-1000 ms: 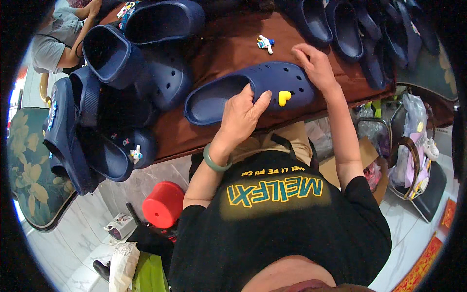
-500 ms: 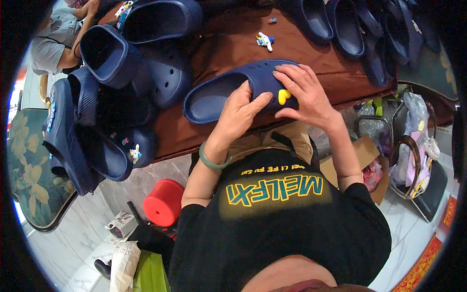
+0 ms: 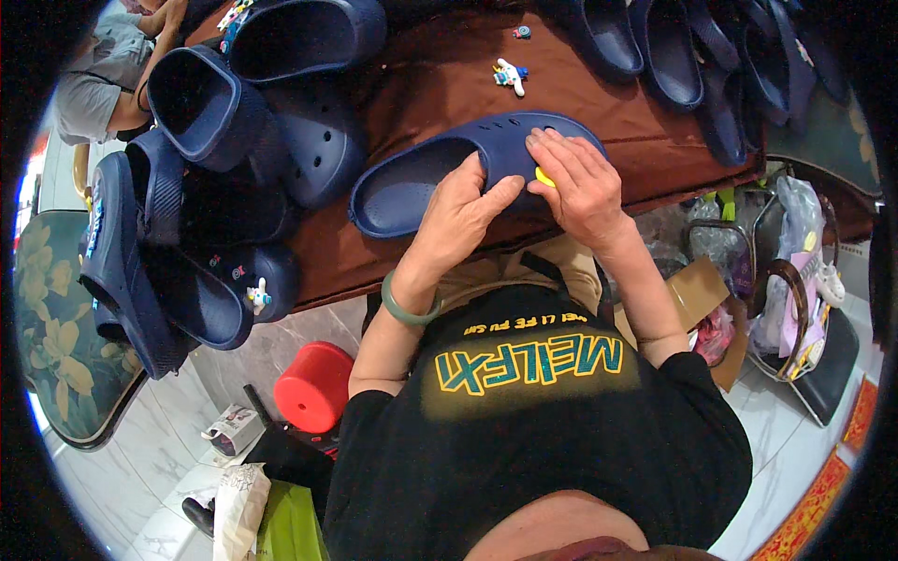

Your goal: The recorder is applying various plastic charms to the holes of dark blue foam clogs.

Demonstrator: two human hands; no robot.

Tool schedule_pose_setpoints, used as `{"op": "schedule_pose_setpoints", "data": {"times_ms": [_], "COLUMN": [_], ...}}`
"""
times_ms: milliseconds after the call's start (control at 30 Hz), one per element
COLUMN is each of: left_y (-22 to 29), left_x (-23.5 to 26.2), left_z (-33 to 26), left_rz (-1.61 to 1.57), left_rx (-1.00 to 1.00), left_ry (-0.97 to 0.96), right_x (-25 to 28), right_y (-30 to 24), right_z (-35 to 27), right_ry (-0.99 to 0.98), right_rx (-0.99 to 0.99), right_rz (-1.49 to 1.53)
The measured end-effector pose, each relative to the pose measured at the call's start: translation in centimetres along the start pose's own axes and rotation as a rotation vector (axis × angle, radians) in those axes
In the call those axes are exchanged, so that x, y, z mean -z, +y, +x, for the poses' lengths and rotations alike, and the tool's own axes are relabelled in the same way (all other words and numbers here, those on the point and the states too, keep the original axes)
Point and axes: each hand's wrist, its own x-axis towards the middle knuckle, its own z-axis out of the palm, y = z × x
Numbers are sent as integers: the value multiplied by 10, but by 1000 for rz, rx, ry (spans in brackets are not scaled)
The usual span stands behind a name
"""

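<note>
A navy blue clog [image 3: 398,194] lies on the brown cloth in front of me, its toe pointing right. My left hand [image 3: 466,213] grips the edge of its opening, with the thumb on the upper and the fingers hidden inside. Over the toe, my right hand [image 3: 582,187] has its fingers drawn together around a small yellow shoe charm [image 3: 545,177], mostly covered by them. Whether the charm is seated in a hole cannot be seen. Beyond the clog lie a white and blue figure charm [image 3: 511,77] and a small round blue charm [image 3: 521,33].
More navy clogs [image 3: 323,150] are heaped at the left, one bearing a white charm [image 3: 259,295]. Other clogs [image 3: 672,65] line the far right of the brown cloth [image 3: 440,89]. A red stool [image 3: 315,387] stands below. Another person [image 3: 101,84] sits at the far left.
My right hand has closed in over the yellow charm, its fingers coming together and covering most of it. My left hand stays on the clog's opening.
</note>
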Motion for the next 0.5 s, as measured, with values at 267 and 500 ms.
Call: {"op": "schedule_pose_setpoints", "data": {"times_ms": [267,500], "left_y": [-1,-6], "left_x": [-1,-1], "left_z": [-1,-5], "left_rz": [17,167], "left_rx": [33,-44], "left_ry": [1,13], "right_x": [6,-15], "right_y": [27,102], "right_z": [33,60], "right_ry": [88,-247], "right_rx": [-275,-534], "right_rz": [459,329]}}
